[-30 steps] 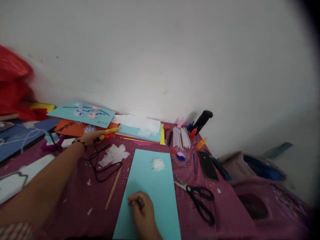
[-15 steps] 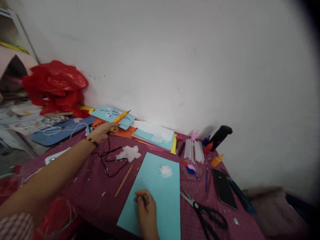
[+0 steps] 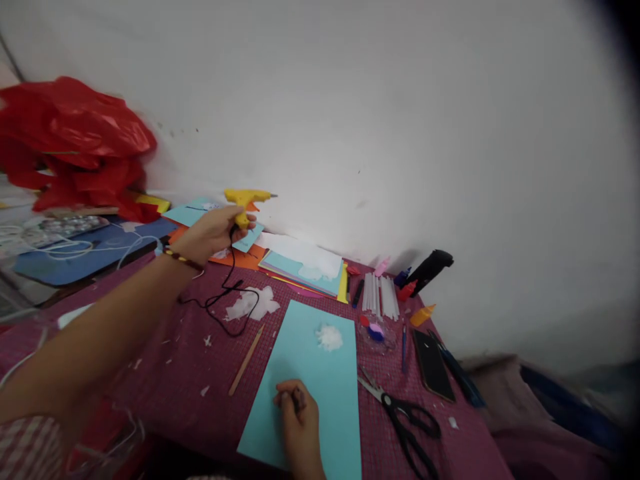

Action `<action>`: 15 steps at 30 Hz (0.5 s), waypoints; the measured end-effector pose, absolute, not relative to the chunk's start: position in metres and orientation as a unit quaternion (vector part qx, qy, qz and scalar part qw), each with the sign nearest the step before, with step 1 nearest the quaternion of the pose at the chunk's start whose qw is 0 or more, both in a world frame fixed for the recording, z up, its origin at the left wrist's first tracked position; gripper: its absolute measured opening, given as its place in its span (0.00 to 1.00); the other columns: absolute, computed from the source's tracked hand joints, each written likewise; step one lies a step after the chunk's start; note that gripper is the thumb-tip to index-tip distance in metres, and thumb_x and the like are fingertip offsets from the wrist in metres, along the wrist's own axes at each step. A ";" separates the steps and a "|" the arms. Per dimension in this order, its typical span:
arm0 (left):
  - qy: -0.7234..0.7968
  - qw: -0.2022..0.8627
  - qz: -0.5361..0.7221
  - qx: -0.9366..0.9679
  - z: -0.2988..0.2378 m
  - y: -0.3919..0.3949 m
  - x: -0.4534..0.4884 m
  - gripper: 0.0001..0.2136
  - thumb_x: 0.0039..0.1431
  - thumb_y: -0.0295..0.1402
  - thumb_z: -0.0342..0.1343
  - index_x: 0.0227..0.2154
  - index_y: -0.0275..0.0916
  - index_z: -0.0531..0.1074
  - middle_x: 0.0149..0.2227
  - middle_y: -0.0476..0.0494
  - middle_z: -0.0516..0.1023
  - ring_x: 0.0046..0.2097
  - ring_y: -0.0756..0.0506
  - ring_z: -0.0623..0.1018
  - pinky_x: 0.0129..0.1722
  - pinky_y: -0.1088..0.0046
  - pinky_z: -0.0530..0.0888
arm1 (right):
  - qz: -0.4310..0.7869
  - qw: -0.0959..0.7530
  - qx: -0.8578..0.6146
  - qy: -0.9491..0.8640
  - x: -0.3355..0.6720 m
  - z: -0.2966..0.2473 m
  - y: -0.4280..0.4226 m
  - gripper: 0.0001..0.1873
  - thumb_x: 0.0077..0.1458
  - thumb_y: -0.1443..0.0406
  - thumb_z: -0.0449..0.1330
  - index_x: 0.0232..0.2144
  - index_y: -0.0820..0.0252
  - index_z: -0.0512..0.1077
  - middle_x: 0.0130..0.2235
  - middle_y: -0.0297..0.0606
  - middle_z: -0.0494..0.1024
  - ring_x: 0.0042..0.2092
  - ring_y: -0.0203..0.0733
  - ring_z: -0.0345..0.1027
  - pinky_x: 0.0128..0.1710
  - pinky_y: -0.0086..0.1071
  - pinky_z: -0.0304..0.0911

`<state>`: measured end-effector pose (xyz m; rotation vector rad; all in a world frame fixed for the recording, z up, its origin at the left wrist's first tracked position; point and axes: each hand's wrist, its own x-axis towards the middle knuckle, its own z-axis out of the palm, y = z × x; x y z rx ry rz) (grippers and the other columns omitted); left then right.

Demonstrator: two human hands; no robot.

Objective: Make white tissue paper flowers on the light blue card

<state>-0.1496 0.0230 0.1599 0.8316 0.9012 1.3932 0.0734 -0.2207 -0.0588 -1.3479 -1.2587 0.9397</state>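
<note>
My left hand (image 3: pixel 220 232) is wrapped round the handle of a yellow hot glue gun (image 3: pixel 246 199), held up above the table's far left with its nozzle pointing right. A black cord (image 3: pixel 227 288) hangs from the handle and loops on the table. My right hand (image 3: pixel 299 413) rests on a light blue sheet of paper (image 3: pixel 320 373), its fingers curled together. Something small and dark may be between them, but I cannot make it out. Further up that sheet lies a white fluffy cotton clump (image 3: pixel 329 337).
Scissors (image 3: pixel 400 417), a phone (image 3: pixel 434 365), glue sticks (image 3: pixel 380 297) and small paint bottles (image 3: pixel 423 315) lie right. A wooden pencil (image 3: pixel 247 360) and white cotton (image 3: pixel 253 303) lie left. Stacked coloured paper (image 3: pixel 300 273) is behind; a red plastic bag (image 3: pixel 80 133) sits far left.
My left hand has raised the glue gun and turned it from slanting upward to nearly level. My right hand stays curled on the blue sheet. The view has shifted slightly right.
</note>
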 end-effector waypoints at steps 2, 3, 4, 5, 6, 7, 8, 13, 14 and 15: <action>0.367 0.577 0.607 0.404 0.179 0.024 -0.154 0.06 0.57 0.26 0.52 0.35 0.31 0.72 0.29 0.41 0.76 0.27 0.52 0.75 0.21 0.82 0.72 | 0.394 0.514 -0.564 -0.513 0.073 -0.057 -0.221 0.10 0.55 0.63 0.52 0.29 0.59 0.73 0.25 0.35 0.74 0.29 0.40 0.69 0.30 0.30 0.64; 0.359 0.561 0.611 0.428 0.189 0.024 -0.153 0.06 0.58 0.27 0.51 0.35 0.31 0.72 0.29 0.42 0.76 0.28 0.52 0.75 0.22 0.82 0.72 | 0.395 0.517 -0.566 -0.507 0.073 -0.057 -0.221 0.10 0.55 0.63 0.53 0.29 0.59 0.73 0.25 0.34 0.74 0.29 0.40 0.69 0.30 0.30 0.64; 0.351 0.540 0.617 0.452 0.200 0.023 -0.151 0.06 0.59 0.28 0.50 0.35 0.32 0.71 0.30 0.42 0.75 0.28 0.52 0.75 0.23 0.82 0.72 | 0.396 0.520 -0.567 -0.501 0.072 -0.057 -0.221 0.10 0.55 0.63 0.53 0.29 0.59 0.73 0.25 0.34 0.74 0.29 0.40 0.69 0.30 0.29 0.63; 0.341 0.516 0.623 0.479 0.211 0.022 -0.147 0.06 0.60 0.28 0.50 0.35 0.32 0.71 0.31 0.43 0.75 0.29 0.53 0.75 0.23 0.83 0.71 | 0.398 0.524 -0.567 -0.495 0.072 -0.057 -0.221 0.09 0.54 0.62 0.54 0.29 0.59 0.73 0.25 0.34 0.74 0.29 0.40 0.69 0.30 0.29 0.63; 0.333 0.486 0.632 0.504 0.221 0.021 -0.142 0.06 0.61 0.28 0.49 0.35 0.33 0.70 0.32 0.45 0.75 0.29 0.54 0.75 0.24 0.83 0.71 | 0.401 0.526 -0.567 -0.491 0.072 -0.058 -0.221 0.09 0.54 0.62 0.54 0.29 0.59 0.73 0.25 0.34 0.74 0.29 0.40 0.68 0.30 0.29 0.63; 0.329 0.455 0.638 0.527 0.230 0.018 -0.135 0.06 0.61 0.28 0.49 0.36 0.34 0.70 0.33 0.46 0.75 0.30 0.55 0.75 0.25 0.84 0.70 | 0.405 0.527 -0.566 -0.487 0.072 -0.058 -0.221 0.09 0.54 0.62 0.54 0.30 0.59 0.74 0.25 0.34 0.74 0.29 0.39 0.68 0.30 0.29 0.63; 0.329 0.420 0.643 0.550 0.238 0.014 -0.128 0.06 0.61 0.28 0.49 0.37 0.35 0.69 0.34 0.47 0.75 0.30 0.55 0.75 0.26 0.84 0.70 | 0.408 0.529 -0.566 -0.484 0.072 -0.058 -0.222 0.09 0.54 0.63 0.54 0.30 0.59 0.74 0.25 0.34 0.74 0.29 0.39 0.68 0.30 0.29 0.63; 0.332 0.250 0.634 0.652 0.276 -0.011 -0.111 0.12 0.60 0.28 0.52 0.46 0.32 0.66 0.36 0.51 0.73 0.32 0.56 0.74 0.32 0.80 0.71 | 0.411 0.530 -0.570 -0.475 0.072 -0.056 -0.223 0.09 0.55 0.64 0.53 0.31 0.59 0.74 0.25 0.34 0.74 0.29 0.40 0.68 0.30 0.30 0.63; 0.327 0.213 0.632 0.669 0.285 -0.017 -0.112 0.13 0.59 0.28 0.52 0.47 0.30 0.65 0.36 0.51 0.73 0.32 0.56 0.74 0.33 0.79 0.71 | 0.411 0.528 -0.570 -0.477 0.072 -0.055 -0.223 0.09 0.55 0.64 0.54 0.31 0.59 0.74 0.26 0.34 0.74 0.29 0.40 0.69 0.30 0.30 0.63; 0.321 0.178 0.633 0.681 0.295 -0.022 -0.116 0.15 0.59 0.28 0.52 0.48 0.29 0.65 0.36 0.51 0.73 0.32 0.56 0.74 0.34 0.79 0.71 | 0.412 0.527 -0.570 -0.478 0.072 -0.055 -0.223 0.09 0.54 0.64 0.54 0.31 0.59 0.74 0.26 0.34 0.74 0.30 0.40 0.69 0.30 0.30 0.64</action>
